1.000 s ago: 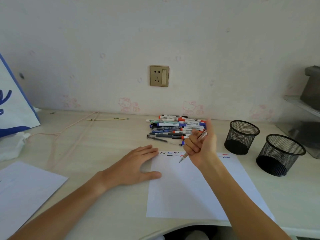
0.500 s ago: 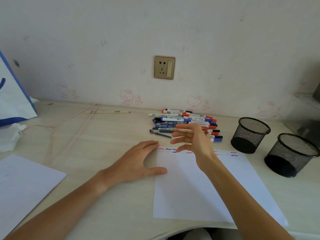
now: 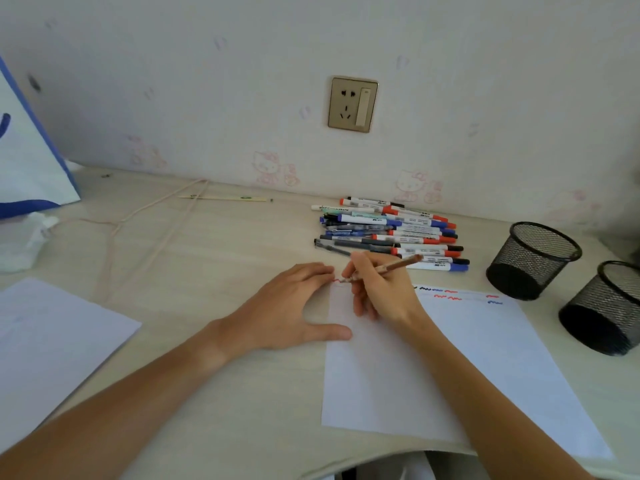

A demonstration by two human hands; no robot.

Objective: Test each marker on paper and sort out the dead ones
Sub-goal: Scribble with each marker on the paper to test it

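A white sheet of paper lies on the desk with red, blue and black squiggles along its top edge. My right hand grips a brown pen in writing pose, its tip touching the paper's top left corner beside a red squiggle. My left hand lies flat with fingers spread, pressing the paper's left edge. A pile of markers and pens with red, blue and black caps lies behind the paper.
Two black mesh pen cups stand at the right. A second white sheet lies at the left, with a white and blue bag behind it. A pinkish cord and a pencil lie near the wall.
One second ago my right hand held a pen over the paper. Half a second ago it reached open to the pile. Now it grips a brown pen with the tip on the paper.
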